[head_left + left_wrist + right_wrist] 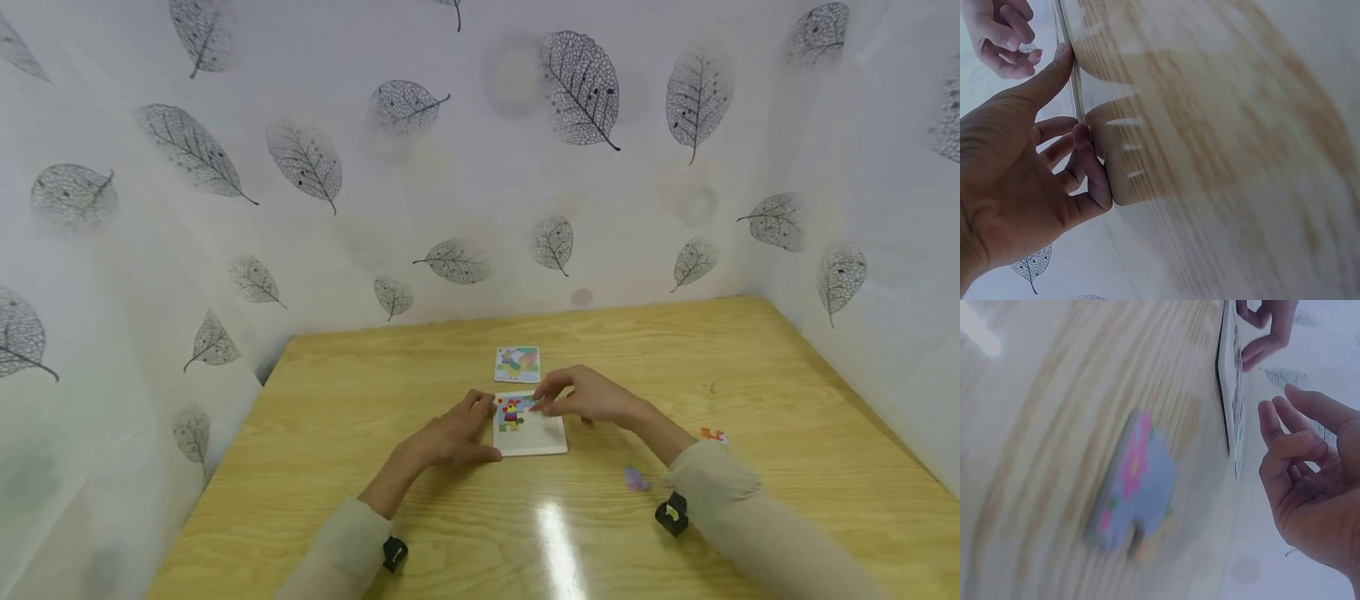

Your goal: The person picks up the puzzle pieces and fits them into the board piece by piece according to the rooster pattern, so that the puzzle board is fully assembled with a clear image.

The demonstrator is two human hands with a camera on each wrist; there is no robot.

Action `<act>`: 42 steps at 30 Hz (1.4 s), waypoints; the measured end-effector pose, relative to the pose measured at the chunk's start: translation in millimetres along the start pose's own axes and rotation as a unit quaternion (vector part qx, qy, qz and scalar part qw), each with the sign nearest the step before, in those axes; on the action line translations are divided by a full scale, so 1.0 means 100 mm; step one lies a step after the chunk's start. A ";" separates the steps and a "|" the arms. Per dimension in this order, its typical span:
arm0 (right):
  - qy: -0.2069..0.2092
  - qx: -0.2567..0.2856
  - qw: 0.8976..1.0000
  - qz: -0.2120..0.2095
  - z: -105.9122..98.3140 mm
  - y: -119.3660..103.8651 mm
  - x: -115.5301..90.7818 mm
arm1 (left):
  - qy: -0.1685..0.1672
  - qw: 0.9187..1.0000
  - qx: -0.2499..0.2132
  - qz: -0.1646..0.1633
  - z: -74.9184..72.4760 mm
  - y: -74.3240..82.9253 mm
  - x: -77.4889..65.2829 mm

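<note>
A square white puzzle board (542,442) lies on the table, with colourful pieces showing a bird (512,414) in its upper left part. My left hand (459,432) holds the board at its left side, thumb at the near corner and bent fingers along the edge. Over the board's upper right part is my right hand (588,396), fingers loosely bent and fingertips close above the pieces. No piece shows between its fingers in the right wrist view. A pale blue piece with pink flowers (1141,481) lies on the table below the right wrist.
Just behind the board lies a square picture card (517,364) with a similar bird. An orange puzzle piece (714,435) lies right of the right forearm. A leaf-patterned white curtain (480,167) borders the wooden table (360,375) at the back and sides.
</note>
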State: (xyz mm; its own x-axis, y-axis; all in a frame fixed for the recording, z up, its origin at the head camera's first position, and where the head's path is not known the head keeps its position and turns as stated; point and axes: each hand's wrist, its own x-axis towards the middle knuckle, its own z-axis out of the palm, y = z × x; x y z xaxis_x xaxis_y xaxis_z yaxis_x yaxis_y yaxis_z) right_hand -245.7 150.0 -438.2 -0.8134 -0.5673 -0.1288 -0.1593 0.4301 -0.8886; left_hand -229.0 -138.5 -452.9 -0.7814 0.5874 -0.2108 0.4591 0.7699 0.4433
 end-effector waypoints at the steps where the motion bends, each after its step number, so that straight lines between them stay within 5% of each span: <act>1: 0.002 0.004 1.000 0.005 -0.03 0.03 -0.03 | 0.000 1.000 0.001 0.000 0.00 0.00 0.00; 18: 0.006 0.007 1.000 0.030 -0.62 0.36 -0.69 | -0.003 1.000 -0.007 0.006 -0.03 0.02 -0.01; 30: 0.015 -0.022 0.999 0.043 -0.77 0.52 -1.03 | -0.007 1.000 -0.001 0.003 -0.03 0.00 -0.01; 42: -0.070 -0.026 0.997 0.023 -0.95 0.63 -1.20 | -0.006 1.000 -0.014 -0.003 -0.03 0.04 -0.03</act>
State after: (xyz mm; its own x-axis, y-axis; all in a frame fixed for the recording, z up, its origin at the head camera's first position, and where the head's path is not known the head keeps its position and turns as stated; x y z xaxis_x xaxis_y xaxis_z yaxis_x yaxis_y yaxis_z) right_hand -211.1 311.8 -436.8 -0.7349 -0.6374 -0.2315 -0.1557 0.4908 -0.8572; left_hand -226.7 -138.0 -447.7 -0.7791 0.5858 -0.2234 0.4424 0.7662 0.4661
